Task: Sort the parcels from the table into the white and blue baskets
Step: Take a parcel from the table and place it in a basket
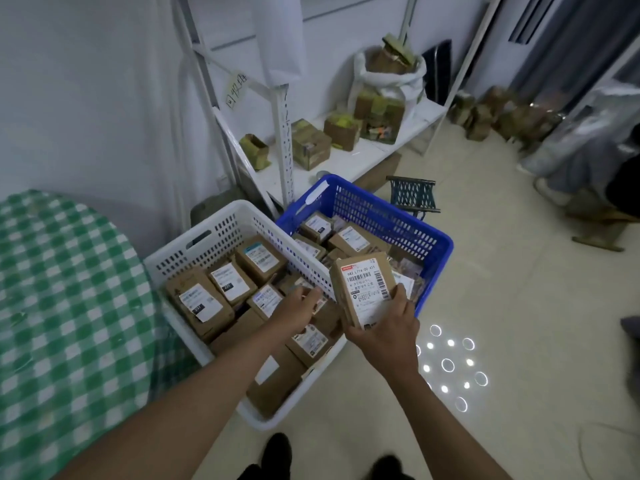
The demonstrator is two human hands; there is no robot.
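Right hand is gripping a parcel by its lower end, fingers wrapped around it — stiff, seemingly light cardboard — over the blue basket; left hand is reaching into the white basket, fingers curled on a box.

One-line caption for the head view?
Right hand holds a labelled parcel between white basket and blue basket; left hand reaches into white.

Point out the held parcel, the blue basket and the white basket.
held parcel (363, 289): head view, on its white label.
blue basket (437, 241): head view, on its right rim.
white basket (194, 242): head view, on its far wall.
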